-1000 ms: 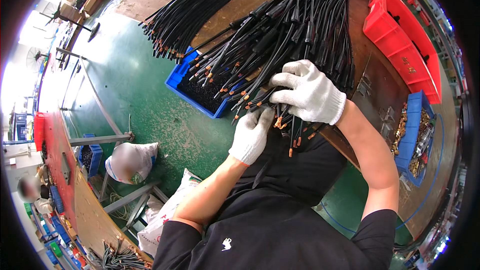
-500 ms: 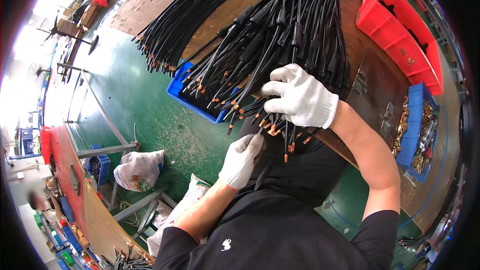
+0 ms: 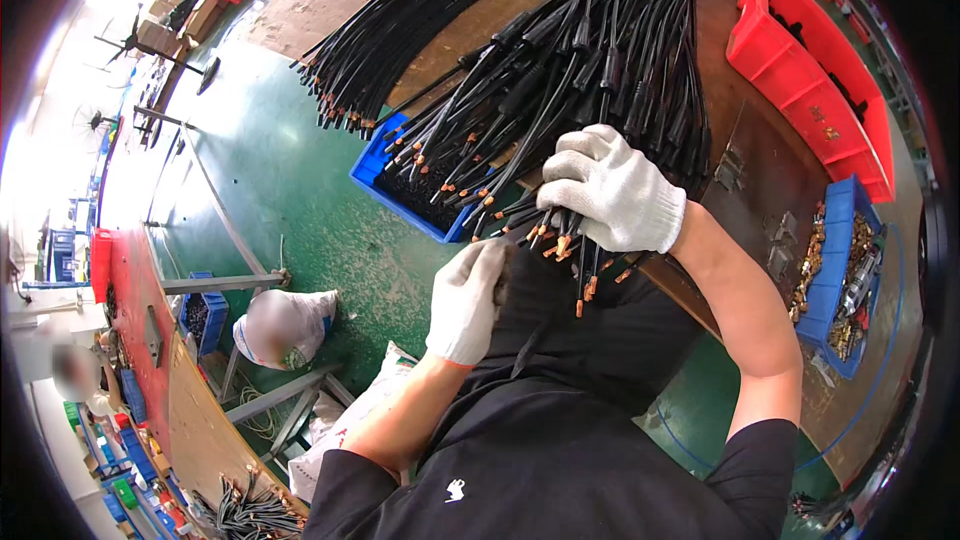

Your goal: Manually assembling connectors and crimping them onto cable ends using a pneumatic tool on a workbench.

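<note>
1. Head view, looking down: both hands gloved in white knit, working at the desk (image 3: 740, 190) edge.
2. Right hand (image 3: 612, 190) clenched around a bunch of black cables (image 3: 580, 70), gripping them just above their orange-tipped ends, which hang off the desk edge.
3. Cables fan up and away from the right hand across the desk, connectors midway along.
4. Left hand (image 3: 466, 302) below and left of the right hand, fingers curled; a dark bit at its fingertips, too small to make out, so grip cannot be told.
5. Blue bin (image 3: 400, 190) left of the right hand, under the cable ends.
6. Second cable bundle (image 3: 400, 30) lies up-left of the bin.
7. Red bin (image 3: 810, 80) up-right of the right hand; small blue tray (image 3: 835, 240) of brass parts to its right.
</note>
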Available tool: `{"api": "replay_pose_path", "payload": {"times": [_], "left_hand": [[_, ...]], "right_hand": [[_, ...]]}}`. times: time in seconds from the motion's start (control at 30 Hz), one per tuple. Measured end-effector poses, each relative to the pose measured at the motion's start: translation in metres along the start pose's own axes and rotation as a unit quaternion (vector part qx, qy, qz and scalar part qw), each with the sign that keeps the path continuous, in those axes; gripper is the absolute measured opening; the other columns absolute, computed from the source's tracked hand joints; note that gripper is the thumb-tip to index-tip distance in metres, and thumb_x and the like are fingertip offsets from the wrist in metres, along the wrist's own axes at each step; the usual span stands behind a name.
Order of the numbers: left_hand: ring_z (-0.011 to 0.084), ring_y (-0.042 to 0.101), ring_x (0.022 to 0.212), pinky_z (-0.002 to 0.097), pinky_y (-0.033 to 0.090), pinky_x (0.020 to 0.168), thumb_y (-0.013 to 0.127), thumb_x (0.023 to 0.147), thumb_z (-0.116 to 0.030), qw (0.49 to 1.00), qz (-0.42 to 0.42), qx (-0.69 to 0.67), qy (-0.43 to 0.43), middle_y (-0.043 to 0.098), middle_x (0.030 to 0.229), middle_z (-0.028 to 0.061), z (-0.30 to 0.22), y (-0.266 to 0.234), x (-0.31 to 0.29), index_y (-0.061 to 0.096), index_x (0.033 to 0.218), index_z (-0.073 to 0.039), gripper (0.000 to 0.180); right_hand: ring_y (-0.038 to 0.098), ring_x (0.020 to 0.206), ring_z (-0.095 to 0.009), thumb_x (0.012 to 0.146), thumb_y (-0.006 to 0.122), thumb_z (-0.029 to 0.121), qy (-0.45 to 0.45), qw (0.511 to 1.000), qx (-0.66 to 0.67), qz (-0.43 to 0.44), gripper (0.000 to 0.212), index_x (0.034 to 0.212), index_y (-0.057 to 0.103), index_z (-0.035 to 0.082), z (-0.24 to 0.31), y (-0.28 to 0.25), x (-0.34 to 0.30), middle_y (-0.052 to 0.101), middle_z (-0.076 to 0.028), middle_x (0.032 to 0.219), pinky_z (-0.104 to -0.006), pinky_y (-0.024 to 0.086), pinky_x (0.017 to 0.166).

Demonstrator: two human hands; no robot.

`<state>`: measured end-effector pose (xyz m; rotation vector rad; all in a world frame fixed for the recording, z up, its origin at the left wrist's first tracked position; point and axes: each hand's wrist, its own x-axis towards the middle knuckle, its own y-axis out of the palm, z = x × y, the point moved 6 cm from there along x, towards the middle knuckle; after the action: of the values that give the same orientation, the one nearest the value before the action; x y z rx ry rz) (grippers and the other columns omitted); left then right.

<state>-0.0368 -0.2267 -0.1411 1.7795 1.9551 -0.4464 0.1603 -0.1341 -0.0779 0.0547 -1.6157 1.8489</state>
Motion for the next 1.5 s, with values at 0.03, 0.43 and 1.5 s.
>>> {"api": "replay_pose_path", "payload": {"times": [0.03, 0.43, 1.5], "left_hand": [[0.0065, 0.054, 0.072, 0.0238, 0.042, 0.064, 0.057, 0.111, -0.033, 0.995, -0.015, 0.089, 0.030, 0.063, 0.084, -0.0026, -0.008, 0.004, -0.001, 0.074, 0.104, -0.004, 0.034], [0.0071, 0.047, 0.062, 0.0251, 0.036, 0.056, 0.058, 0.112, -0.039, 0.990, 0.111, 0.090, 0.005, 0.053, 0.073, -0.0046, 0.022, 0.009, -0.008, 0.065, 0.087, -0.008, 0.040], [0.0051, 0.044, 0.066, 0.0259, 0.037, 0.060, 0.056, 0.114, -0.039, 0.968, 0.147, 0.177, 0.100, 0.050, 0.073, -0.0071, -0.048, 0.000, 0.041, 0.068, 0.094, -0.007, 0.039]], "right_hand": [[0.062, 0.124, -0.029, 0.067, 0.084, 0.014, -0.003, 1.000, -0.001, -0.001, 0.047, 0.112, 0.072, 0.016, 0.000, 0.001, 0.000, 0.069, -0.002, 0.118, -0.0471, 0.046, 0.109], [0.065, 0.118, -0.023, 0.074, 0.082, 0.020, -0.007, 0.999, -0.036, -0.004, 0.032, 0.105, 0.075, 0.019, -0.003, 0.008, -0.004, 0.070, 0.001, 0.110, -0.0509, 0.045, 0.111], [0.069, 0.082, -0.026, 0.074, 0.085, 0.015, -0.042, 0.998, -0.020, -0.047, 0.037, 0.111, 0.081, 0.018, -0.011, 0.011, 0.036, 0.075, -0.001, 0.103, -0.0403, 0.055, 0.074]]}}
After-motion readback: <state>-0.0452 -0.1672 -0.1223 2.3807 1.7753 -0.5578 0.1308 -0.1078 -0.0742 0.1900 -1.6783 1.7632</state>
